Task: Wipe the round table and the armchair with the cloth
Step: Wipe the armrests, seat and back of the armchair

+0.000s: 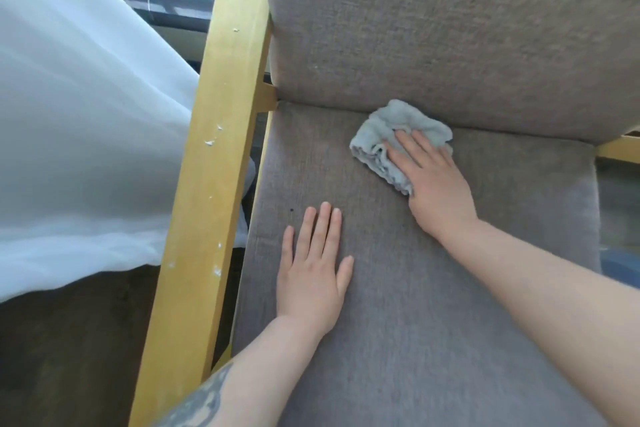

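The armchair fills the view: a grey-brown seat cushion [433, 288], an upright back cushion [450, 28] and a yellow wooden armrest [211, 166] on the left with chipped spots. A crumpled pale grey-blue cloth [384, 135] lies at the back of the seat, just under the back cushion. My right hand [433, 180] presses flat on the cloth, covering its right part. My left hand [313, 270] rests flat on the seat cushion, fingers spread, holding nothing. The round table is not in view.
A sheer white curtain [76, 135] hangs at the left, beside the armrest, over a dark floor [69, 357]. A dark window ledge [166, 7] runs behind the armrest. Part of the right yellow frame [620, 149] shows at the right edge.
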A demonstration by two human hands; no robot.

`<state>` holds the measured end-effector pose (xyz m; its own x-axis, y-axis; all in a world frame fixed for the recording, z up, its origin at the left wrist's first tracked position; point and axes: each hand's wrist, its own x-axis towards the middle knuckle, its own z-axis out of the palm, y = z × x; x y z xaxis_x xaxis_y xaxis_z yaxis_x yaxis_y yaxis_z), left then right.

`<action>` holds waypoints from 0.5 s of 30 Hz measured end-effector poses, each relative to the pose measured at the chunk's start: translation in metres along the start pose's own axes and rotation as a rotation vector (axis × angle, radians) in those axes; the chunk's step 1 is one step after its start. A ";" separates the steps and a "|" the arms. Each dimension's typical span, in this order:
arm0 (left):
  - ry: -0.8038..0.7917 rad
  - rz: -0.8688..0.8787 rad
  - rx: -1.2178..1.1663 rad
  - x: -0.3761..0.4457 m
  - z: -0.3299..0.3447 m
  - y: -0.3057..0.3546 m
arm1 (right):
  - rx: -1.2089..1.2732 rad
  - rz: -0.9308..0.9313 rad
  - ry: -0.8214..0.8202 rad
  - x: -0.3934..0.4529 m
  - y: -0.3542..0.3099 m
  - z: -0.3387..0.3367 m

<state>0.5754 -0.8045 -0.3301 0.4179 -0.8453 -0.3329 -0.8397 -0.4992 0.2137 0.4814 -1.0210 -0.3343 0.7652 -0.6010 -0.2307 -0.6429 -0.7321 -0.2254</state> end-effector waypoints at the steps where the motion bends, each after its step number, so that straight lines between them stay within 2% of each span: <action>1: 0.016 -0.014 -0.003 -0.001 0.003 0.000 | 0.021 0.098 0.036 -0.019 0.007 0.004; 3: 0.037 -0.053 -0.003 -0.003 0.006 0.002 | 0.077 0.368 0.107 -0.055 0.007 0.011; 5: 0.042 -0.120 -0.021 -0.006 0.007 0.005 | 0.106 0.631 0.155 -0.082 -0.021 0.024; 6: 0.045 -0.161 -0.031 -0.008 0.008 0.007 | 0.114 0.684 0.158 -0.093 -0.042 0.032; 7: 0.052 -0.199 -0.039 -0.010 0.010 0.010 | 0.138 0.639 0.159 -0.102 -0.063 0.038; 9: 0.051 -0.254 -0.041 -0.019 0.014 0.014 | 0.126 0.227 0.065 -0.127 -0.080 0.047; 10: 0.044 -0.257 -0.037 -0.026 0.015 0.015 | 0.068 -0.006 0.007 -0.136 -0.062 0.045; 11: 0.037 -0.248 -0.033 -0.033 0.018 0.014 | 0.020 -0.164 -0.008 -0.139 -0.032 0.041; 12: 0.027 -0.231 -0.021 -0.041 0.019 0.014 | -0.002 -0.145 0.008 -0.141 -0.002 0.035; 13: 0.018 -0.220 -0.015 -0.048 0.020 0.014 | 0.018 0.058 0.064 -0.144 0.018 0.029; 15: 0.019 -0.237 -0.009 -0.057 0.022 0.018 | 0.148 0.608 0.185 -0.151 0.010 0.025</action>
<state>0.5283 -0.7611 -0.3270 0.6098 -0.7076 -0.3570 -0.7141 -0.6859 0.1398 0.3589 -0.9295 -0.3254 0.2484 -0.9491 -0.1939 -0.9506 -0.2004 -0.2371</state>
